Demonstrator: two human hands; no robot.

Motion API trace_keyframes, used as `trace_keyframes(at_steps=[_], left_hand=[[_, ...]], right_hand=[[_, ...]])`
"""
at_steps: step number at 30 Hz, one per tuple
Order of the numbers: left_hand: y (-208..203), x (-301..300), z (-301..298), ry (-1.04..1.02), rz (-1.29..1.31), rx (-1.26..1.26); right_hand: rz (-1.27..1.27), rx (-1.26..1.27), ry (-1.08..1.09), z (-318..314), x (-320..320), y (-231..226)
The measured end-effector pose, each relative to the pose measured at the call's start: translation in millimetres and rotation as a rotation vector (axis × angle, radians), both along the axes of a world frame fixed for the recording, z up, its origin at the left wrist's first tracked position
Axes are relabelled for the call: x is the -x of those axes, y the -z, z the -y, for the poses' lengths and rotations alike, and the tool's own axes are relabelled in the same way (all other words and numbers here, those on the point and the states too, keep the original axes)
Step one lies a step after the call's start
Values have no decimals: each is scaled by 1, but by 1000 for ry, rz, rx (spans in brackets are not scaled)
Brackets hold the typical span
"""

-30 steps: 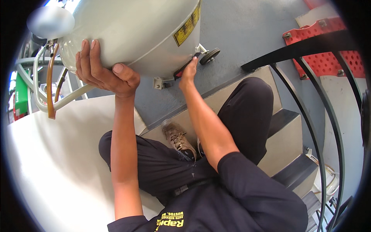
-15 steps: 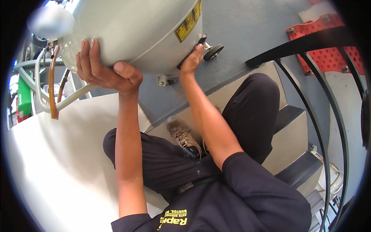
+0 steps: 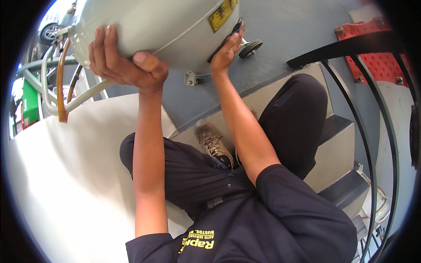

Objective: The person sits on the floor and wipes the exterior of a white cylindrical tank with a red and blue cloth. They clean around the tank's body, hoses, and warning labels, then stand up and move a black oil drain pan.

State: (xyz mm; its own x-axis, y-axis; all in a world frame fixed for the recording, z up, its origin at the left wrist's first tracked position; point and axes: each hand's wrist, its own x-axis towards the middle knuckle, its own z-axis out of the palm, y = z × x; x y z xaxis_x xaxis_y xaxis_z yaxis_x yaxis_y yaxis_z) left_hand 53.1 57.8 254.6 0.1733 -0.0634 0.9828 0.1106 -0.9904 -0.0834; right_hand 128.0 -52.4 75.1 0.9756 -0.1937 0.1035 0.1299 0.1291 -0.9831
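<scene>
Pale grey tank (image 3: 166, 26), yellow label (image 3: 222, 13)

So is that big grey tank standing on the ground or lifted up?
Lifted: both hands, left and right, hold the tank above the stairs.

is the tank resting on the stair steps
No, the pale grey tank is held up off the steps by the left hand and right hand.
</scene>
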Motion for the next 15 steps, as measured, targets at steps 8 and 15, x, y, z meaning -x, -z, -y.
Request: trace_keyframes(at_steps=[8,15], left_hand=[[4,-18,9,42,-26,4],[-2,-9,6,42,-18,-23]], right_hand=[[-679,-396,-142,25,-24,231],[-1101,-966,-228,15,39,184]])
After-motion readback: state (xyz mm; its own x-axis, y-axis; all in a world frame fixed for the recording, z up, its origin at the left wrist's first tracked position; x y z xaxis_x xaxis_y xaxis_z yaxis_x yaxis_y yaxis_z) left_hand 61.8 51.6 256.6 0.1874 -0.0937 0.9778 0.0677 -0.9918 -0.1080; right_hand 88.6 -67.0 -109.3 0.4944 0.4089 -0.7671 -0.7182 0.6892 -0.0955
